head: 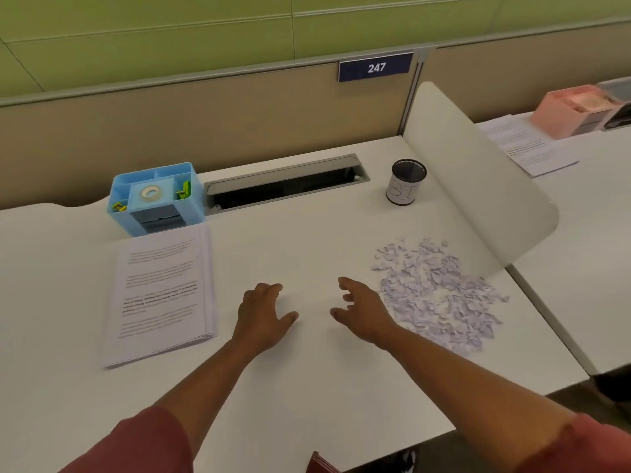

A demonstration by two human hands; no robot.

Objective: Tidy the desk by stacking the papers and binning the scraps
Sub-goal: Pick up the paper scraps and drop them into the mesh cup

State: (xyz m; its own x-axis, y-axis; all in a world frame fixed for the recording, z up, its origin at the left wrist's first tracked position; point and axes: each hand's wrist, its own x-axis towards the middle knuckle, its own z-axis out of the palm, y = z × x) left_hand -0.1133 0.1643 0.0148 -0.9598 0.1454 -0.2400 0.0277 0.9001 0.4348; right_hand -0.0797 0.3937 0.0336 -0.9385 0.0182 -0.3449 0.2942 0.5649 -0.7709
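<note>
Head view, blue organizer (155, 213) holding tape (149, 192)

Printed text on papers (160, 288) blurred, bin (406, 182) label partly unreadable, red object (319, 464) cropped

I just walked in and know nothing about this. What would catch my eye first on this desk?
Probably the heap of torn paper scraps spread over the right side of the desk, just beyond the right hand. Next, the neat stack of printed papers on the left, with a blue organizer behind it. Both the right hand and the left hand hover empty in the middle, and a small black cup stands at the back right.
</note>
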